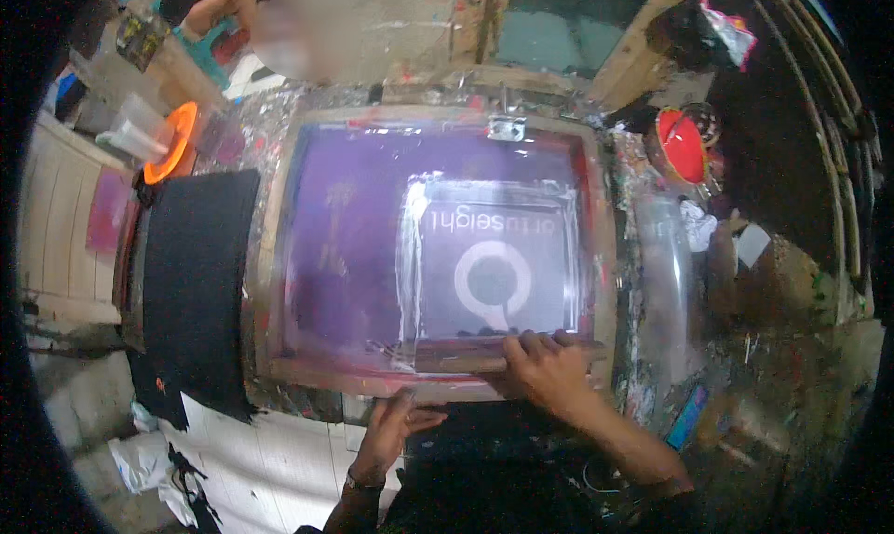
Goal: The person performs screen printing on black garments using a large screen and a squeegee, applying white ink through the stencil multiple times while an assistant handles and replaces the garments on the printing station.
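A purple-meshed screen printing frame (262, 283) with a wooden rim lies flat in front of me. Its lighter stencil area (438, 297) shows a pale ring shape and upside-down lettering, bordered by white smears. My right hand (549, 371) is closed over a long wooden squeegee (452, 355), which rests crosswise on the mesh along the near side of the stencil. Just at the frame's near rim is my left hand (396, 430), empty, its fingers apart and stretched toward the right. Whether its fingertips touch the rim I cannot tell.
Black fabric (197, 292) lies left of the frame. A metal clamp (507, 127) sits on the far rim. At the right stand a bowl of red ink (682, 148) and a clear plastic-looking roll (663, 264). An orange container (177, 143) stands far left. Another person's arm (219, 8) shows beyond.
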The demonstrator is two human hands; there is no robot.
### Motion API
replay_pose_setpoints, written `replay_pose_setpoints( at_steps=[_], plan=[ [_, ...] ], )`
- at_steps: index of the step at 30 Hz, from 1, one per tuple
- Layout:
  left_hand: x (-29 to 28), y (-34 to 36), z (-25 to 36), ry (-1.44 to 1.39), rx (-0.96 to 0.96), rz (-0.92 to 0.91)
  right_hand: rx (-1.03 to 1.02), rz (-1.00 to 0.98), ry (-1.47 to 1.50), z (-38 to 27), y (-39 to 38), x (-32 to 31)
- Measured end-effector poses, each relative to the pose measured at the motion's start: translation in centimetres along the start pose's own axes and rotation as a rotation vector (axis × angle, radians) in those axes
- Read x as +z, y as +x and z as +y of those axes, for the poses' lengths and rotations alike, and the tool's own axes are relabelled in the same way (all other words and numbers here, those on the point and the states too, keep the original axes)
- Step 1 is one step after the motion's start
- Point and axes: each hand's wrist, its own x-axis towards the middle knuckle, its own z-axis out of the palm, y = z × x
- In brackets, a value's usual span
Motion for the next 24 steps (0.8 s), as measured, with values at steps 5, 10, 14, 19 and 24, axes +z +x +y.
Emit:
replay_pose_setpoints(
  at_steps=[5,10,14,19,24],
  plan=[
    [0.6,-0.2,0.1,0.008,0.02,0.05,-0.011,-0.237,-0.008,6.9,11.5,-1.1],
    [2.4,-0.1,-0.2,0.137,0.05,0.235,0.093,0.121,-0.17,10.3,16.7,1.8],
    [2.9,0.4,-0.5,0.181,0.069,0.264,0.045,-0.036,-0.133,5.8,8.1,3.2],
    [1.8,0.5,-1.1,0.135,0.02,0.242,0.077,-0.045,0.064,-1.1,-0.1,0.6],
    [1.3,0.2,-2.3,0.094,0.172,0.217,0.043,-0.121,0.075,-2.4,-0.9,-1.7]
  ],
)
